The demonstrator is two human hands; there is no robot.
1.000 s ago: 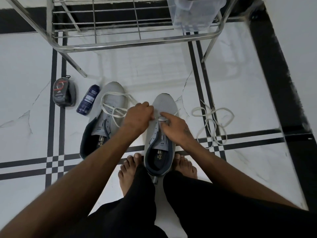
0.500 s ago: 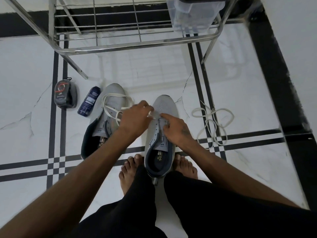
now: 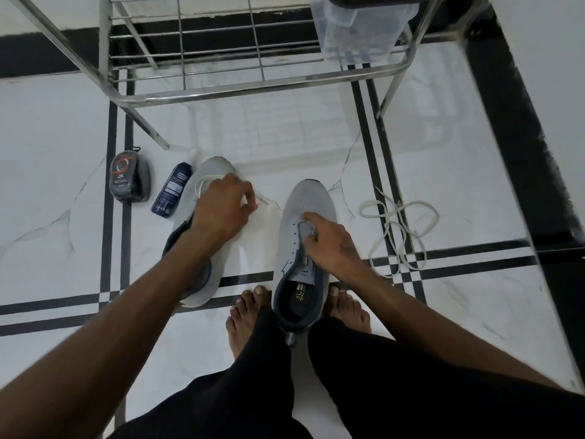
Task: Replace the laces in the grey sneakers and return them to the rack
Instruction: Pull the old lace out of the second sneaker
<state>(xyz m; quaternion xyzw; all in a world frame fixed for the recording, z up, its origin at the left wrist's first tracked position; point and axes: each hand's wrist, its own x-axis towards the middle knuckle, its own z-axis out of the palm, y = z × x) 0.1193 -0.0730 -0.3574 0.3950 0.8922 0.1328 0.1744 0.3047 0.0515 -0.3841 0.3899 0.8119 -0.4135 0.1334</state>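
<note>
Here, the left hand [image 3: 223, 207] curls around a white lace [image 3: 202, 185] at frame centre-left; the right hand's [image 3: 329, 245] fingers pinch the centre grey sneaker's [image 3: 311, 201] tongue.

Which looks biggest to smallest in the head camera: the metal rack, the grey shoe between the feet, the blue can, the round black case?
1. Metal rack, far the biggest.
2. Grey shoe.
3. Blue can and black case look about alike, so I can't rank them.
</note>
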